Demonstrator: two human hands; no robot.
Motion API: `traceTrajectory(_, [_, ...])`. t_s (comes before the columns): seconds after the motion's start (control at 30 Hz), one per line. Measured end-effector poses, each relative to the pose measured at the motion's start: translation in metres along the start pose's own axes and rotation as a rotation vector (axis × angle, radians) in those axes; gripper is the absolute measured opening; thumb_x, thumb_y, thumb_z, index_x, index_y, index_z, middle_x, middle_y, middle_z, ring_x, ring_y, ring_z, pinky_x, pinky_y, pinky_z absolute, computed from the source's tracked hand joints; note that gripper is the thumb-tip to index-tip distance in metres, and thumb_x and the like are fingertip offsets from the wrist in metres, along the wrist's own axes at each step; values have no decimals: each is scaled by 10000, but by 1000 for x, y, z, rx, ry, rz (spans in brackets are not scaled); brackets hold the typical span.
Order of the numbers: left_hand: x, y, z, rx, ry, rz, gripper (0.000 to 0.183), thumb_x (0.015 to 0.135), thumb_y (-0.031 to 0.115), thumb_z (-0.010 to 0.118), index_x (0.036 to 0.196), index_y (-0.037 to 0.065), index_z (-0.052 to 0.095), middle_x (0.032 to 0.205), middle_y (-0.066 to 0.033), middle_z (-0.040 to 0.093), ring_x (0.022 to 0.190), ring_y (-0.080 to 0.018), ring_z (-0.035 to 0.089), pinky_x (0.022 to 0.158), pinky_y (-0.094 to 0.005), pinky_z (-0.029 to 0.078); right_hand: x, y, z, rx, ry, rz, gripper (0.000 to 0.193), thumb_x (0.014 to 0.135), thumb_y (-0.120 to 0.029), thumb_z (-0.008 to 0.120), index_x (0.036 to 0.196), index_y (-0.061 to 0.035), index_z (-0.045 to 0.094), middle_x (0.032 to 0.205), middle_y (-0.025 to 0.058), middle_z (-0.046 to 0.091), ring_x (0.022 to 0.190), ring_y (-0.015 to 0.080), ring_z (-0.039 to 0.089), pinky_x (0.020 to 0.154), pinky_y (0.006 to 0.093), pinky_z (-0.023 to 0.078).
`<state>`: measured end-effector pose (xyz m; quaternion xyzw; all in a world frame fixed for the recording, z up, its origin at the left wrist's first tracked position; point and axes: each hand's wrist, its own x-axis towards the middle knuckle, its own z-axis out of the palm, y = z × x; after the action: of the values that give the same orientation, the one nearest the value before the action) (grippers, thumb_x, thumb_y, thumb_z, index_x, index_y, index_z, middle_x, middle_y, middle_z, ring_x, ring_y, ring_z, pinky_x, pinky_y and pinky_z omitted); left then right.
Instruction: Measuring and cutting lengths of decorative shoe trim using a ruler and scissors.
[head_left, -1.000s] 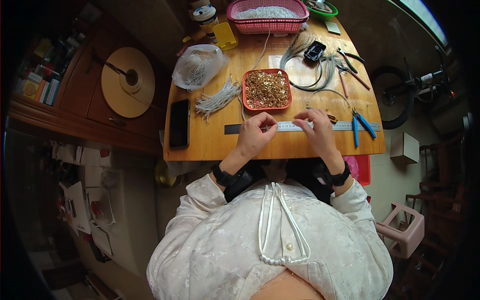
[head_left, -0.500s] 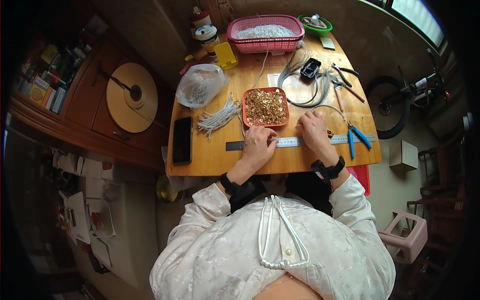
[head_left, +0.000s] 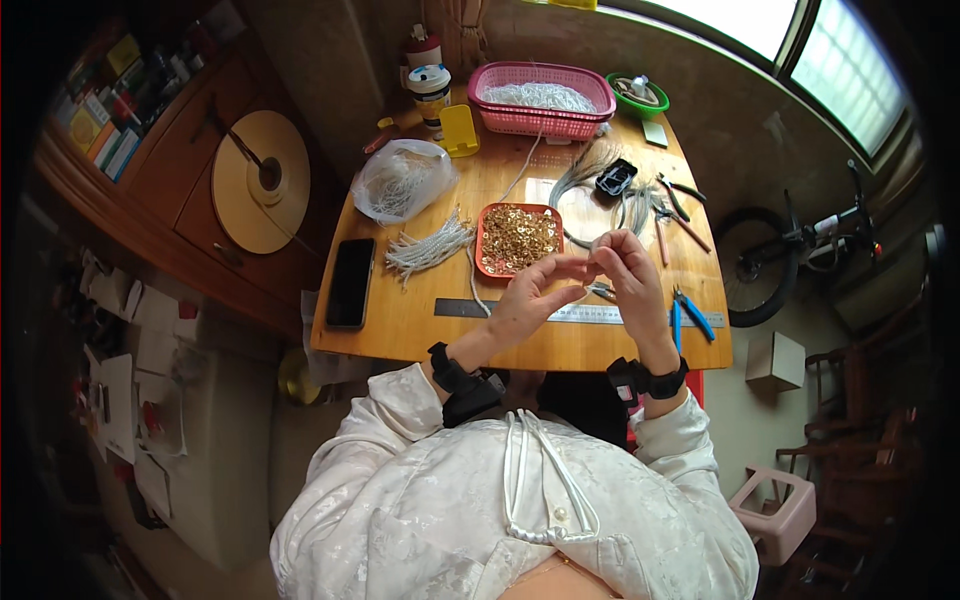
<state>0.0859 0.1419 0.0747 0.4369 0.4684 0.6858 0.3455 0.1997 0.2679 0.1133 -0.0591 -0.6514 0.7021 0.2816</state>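
The loosely curled left hand (head_left: pixel 523 303) meets the bunched right hand (head_left: pixel 635 280) (their grip, if any, I cannot tell). A drifting wrist could spill the red tray (head_left: pixel 480 248) of gold pieces (head_left: pixel 520 236) just beside them on the counter (head_left: pixel 400 342).

A black smartphone (head_left: pixel 351 284) lies at the near left of the tabletop (head_left: pixel 405 332), and a white-lidded cup (head_left: pixel 430 97) stands at its far left. To the right are a bicycle (head_left: pixel 796 238), a pale box (head_left: pixel 775 360) and, nearer, a pink plastic stool (head_left: pixel 783 524). At far right is a window (head_left: pixel 853 85); at left, a wooden cabinet (head_left: pixel 165 175).
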Motion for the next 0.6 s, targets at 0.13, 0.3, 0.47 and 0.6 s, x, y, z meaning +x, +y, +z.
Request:
traceTrajectory(0.13, [-6,7,-2,-240,-94,-76,332,923,116,585,1233,10,530,1107,-67,613,1006,-118,567,859,-261,463,-4,-9,1,83,92,38,136,964,-129,515,1024,-8,533,898,24,567,748,85,566,690,239,494])
traceTrajectory(0.3, [-12,6,-15,-319,-154,-145,279,931,104,566,1193,10,559,1006,-58,629,821,-77,551,747,-218,449,-10,-10,-6,78,103,82,150,961,-119,521,1043,0,559,916,29,583,755,94,592,711,249,508])
traceTrajectory(0.47, [-11,9,-11,-192,-102,-168,211,928,113,573,1113,12,597,904,-39,640,729,-61,535,656,-205,435,-12,-7,-4,70,82,54,146,959,-111,521,1036,1,576,911,30,592,750,99,604,707,245,507])
traceTrajectory(0.6, [-9,10,-4,-143,-64,-211,175,916,134,598,1041,13,619,840,-20,642,669,-59,525,635,-214,438,-14,-6,0,82,60,44,160,962,-113,513,1056,2,573,918,33,601,780,96,603,728,237,498])
